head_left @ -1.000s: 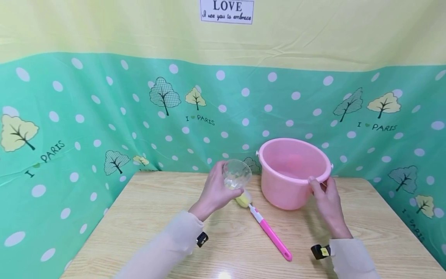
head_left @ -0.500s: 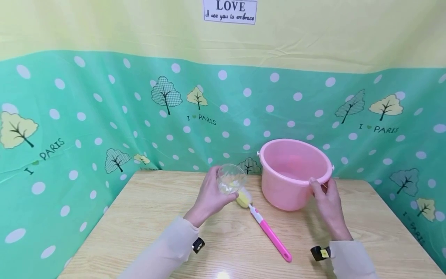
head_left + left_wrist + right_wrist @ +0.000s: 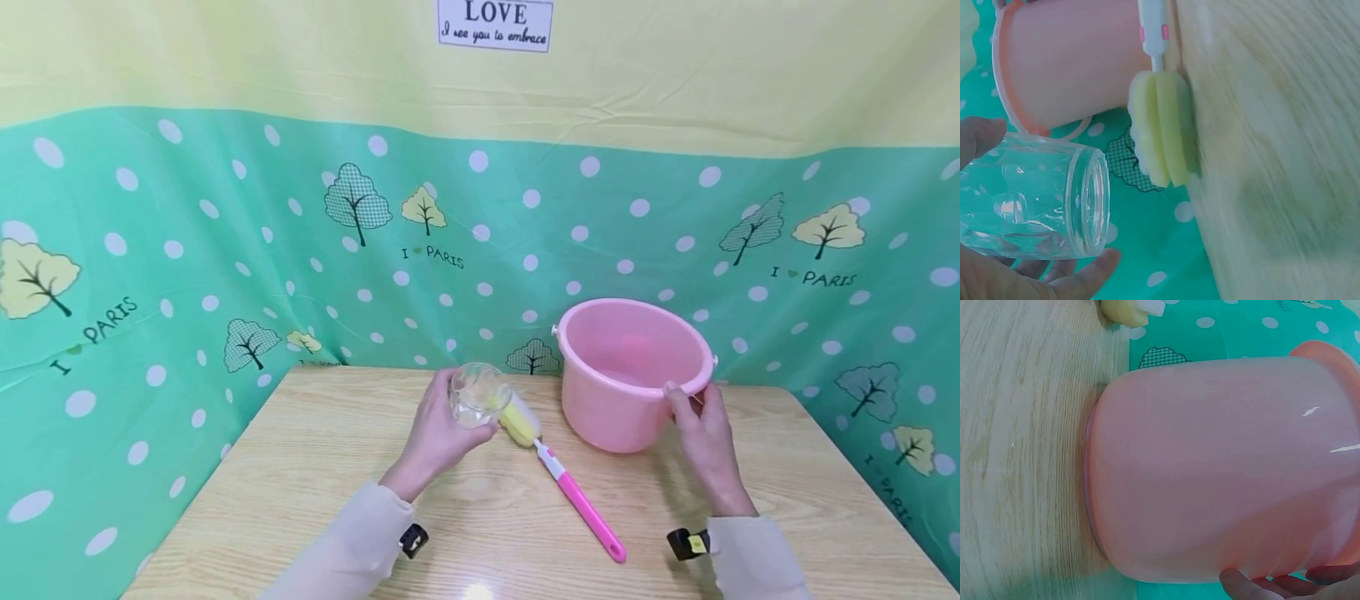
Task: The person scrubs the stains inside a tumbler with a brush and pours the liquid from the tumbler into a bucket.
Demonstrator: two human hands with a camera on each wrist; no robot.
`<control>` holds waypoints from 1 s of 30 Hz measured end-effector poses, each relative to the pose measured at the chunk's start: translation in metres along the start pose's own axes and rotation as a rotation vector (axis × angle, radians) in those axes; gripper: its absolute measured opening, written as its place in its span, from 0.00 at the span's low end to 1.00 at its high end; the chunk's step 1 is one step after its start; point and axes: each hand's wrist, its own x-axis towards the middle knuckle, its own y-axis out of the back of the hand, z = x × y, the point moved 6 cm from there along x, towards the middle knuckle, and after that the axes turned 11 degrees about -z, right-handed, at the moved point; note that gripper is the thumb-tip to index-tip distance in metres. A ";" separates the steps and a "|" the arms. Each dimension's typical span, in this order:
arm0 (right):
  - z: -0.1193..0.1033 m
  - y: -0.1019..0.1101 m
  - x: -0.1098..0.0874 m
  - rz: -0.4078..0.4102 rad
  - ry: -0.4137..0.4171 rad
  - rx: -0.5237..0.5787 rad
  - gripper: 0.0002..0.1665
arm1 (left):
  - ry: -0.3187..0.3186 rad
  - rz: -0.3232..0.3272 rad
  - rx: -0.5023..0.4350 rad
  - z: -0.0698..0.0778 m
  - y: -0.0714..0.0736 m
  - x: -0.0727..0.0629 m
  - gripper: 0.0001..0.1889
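Observation:
My left hand (image 3: 433, 433) holds a clear faceted glass (image 3: 474, 402) above the table, thumb and fingers around its sides. In the left wrist view the glass (image 3: 1029, 194) looks see-through, its thick base towards the table. A pink bucket (image 3: 609, 412) stands on the table at the right. At its near right rim, my right hand (image 3: 705, 437) grips with the thumb over the edge and the fingers against the outer wall. Between the hands lies a sponge brush (image 3: 581, 500) with a pink handle; its yellow and white head (image 3: 1169, 128) is beside the glass.
The wooden table (image 3: 300, 467) ends at the back against a green dotted curtain (image 3: 517, 221) printed with trees. More curtain closes in on the left and right sides. Each wrist wears a black strap.
The left hand has moved left and down with the glass, towards the table. The right hand, bucket and brush have stayed in place.

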 end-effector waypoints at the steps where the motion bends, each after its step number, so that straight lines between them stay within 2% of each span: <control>1: 0.000 0.000 0.000 0.000 0.000 -0.001 0.40 | 0.001 0.000 -0.008 -0.001 0.001 -0.001 0.48; 13: -0.001 0.001 0.001 -0.001 -0.008 0.008 0.40 | 0.002 0.001 -0.013 -0.014 0.003 -0.005 0.49; 20: -0.001 0.000 0.000 -0.002 -0.005 0.004 0.41 | 0.052 0.006 -0.062 -0.023 -0.001 -0.005 0.48; 30: -0.001 0.000 0.000 -0.002 -0.014 0.005 0.41 | 0.088 0.012 -0.133 -0.040 -0.005 -0.003 0.47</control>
